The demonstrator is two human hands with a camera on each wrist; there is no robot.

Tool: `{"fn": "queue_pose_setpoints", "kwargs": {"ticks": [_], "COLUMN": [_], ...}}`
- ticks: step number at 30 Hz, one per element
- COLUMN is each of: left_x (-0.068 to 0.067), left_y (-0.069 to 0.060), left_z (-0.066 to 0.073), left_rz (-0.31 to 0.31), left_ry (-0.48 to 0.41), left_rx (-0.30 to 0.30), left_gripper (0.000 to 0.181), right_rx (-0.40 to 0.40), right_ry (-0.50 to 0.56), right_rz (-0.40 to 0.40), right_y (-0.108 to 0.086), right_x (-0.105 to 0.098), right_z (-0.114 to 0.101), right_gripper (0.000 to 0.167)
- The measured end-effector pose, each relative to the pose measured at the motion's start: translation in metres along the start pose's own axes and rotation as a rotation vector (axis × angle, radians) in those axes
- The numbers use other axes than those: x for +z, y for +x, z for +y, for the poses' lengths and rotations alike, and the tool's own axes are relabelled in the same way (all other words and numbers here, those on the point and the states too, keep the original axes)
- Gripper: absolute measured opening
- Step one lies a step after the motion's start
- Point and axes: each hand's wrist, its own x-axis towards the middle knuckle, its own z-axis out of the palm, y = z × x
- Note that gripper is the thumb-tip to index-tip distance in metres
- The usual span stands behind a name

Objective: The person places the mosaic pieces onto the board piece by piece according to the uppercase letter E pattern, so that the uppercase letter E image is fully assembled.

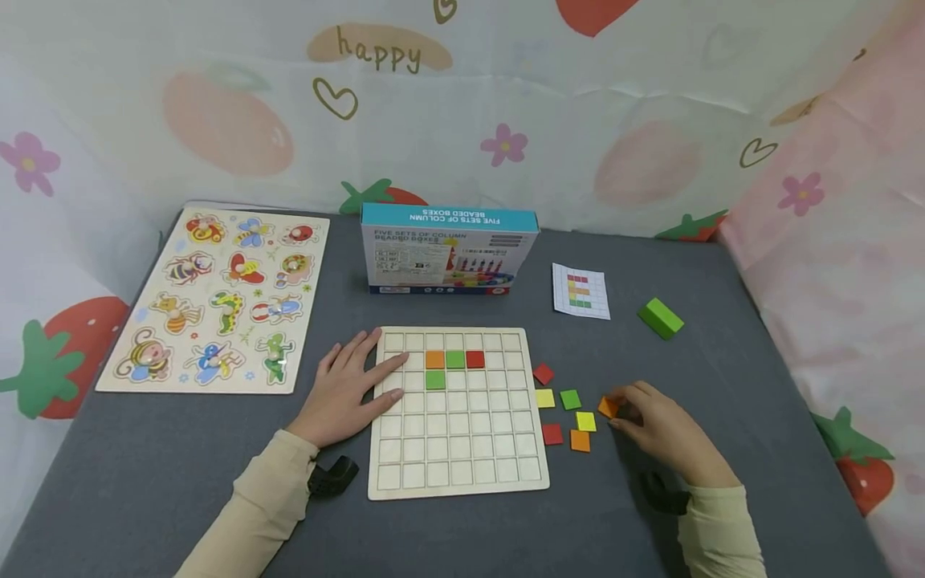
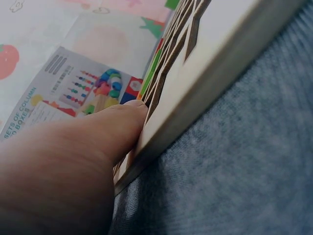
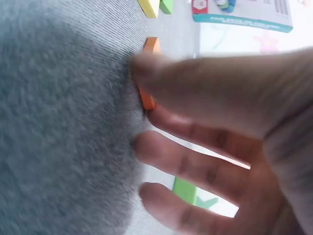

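Observation:
A wooden grid board (image 1: 462,475) lies on the table, with orange, green and red square tiles in its second row and a green tile (image 1: 435,380) below the orange one. My left hand (image 1: 345,397) rests with spread fingers on its left edge; the thumb (image 2: 120,125) presses the rim in the left wrist view. To the right of the board, my right hand (image 1: 661,421) pinches an orange tile (image 1: 608,407) between thumb and index finger, low over the cloth. The thumb hides part of that tile (image 3: 148,100) in the right wrist view. The other fingers are loosely bent.
Several loose red, yellow, green and orange tiles (image 1: 580,441) lie between board and right hand. Behind stand a box (image 1: 441,249) and a green block (image 1: 661,319); a pattern card (image 1: 581,291) lies between them. An insect puzzle board (image 1: 217,297) lies at the left.

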Motion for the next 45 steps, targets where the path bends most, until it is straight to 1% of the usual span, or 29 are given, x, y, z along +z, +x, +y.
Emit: {"fn": "queue_pose_setpoints", "kwargs": {"ticks": [2,5,11,16,20,22,23,25,29,32,38,41,45], "left_x": [-0.001,-0.003,-0.003,-0.003,-0.004,-0.004,-0.004,-0.004,-0.004,-0.004,-0.004,-0.004,-0.003], "left_y": [0.0,-0.001,-0.001,0.001,0.0,0.0,0.0,0.0,0.0,0.0,0.001,0.001,0.001], "left_z": [0.0,0.001,0.002,0.002,0.003,0.004,0.004,0.003,0.003,0.002,0.002,0.002,0.002], "left_rz": [-0.005,-0.011,-0.019,-0.022,-0.022,-0.022,-0.021,-0.021,-0.018,-0.011,-0.011,-0.016,-0.027], "left_ry": [0.0,-0.002,-0.006,0.009,0.007,0.004,0.003,0.002,-0.001,-0.004,-0.005,-0.003,0.001], "left_rx": [-0.003,-0.009,-0.015,-0.019,-0.017,-0.015,-0.013,-0.012,-0.008,-0.008,-0.009,-0.012,-0.021], "left_gripper": [0.057,0.057,0.058,0.059,0.058,0.058,0.058,0.058,0.058,0.058,0.058,0.058,0.057], "right_rx": [-0.02,-0.026,0.009,-0.003,-0.028,-0.063,-0.093,-0.175,-0.37,-0.466,-0.558,-0.583,-0.589], "right_ry": [-0.018,-0.039,-0.041,-0.053,-0.078,-0.091,-0.096,-0.103,-0.104,-0.107,-0.105,-0.091,-0.115], "right_rz": [0.036,0.065,0.048,0.072,0.083,0.083,0.085,0.092,0.106,0.095,0.053,0.033,0.005], "right_y": [0.002,0.005,0.009,0.011,0.019,0.025,0.029,0.037,0.055,0.069,0.09,0.097,0.102], "right_x": [0.003,0.004,0.003,0.001,-0.001,-0.001,-0.001,0.001,0.01,0.016,0.028,0.035,0.043], "right_z": [0.001,0.001,0.0,-0.002,-0.015,-0.027,-0.034,-0.048,-0.076,-0.095,-0.125,-0.137,-0.149], "right_gripper": [0.026,0.027,0.029,0.025,0.022,0.022,0.022,0.022,0.021,0.019,0.015,0.015,0.014]}}
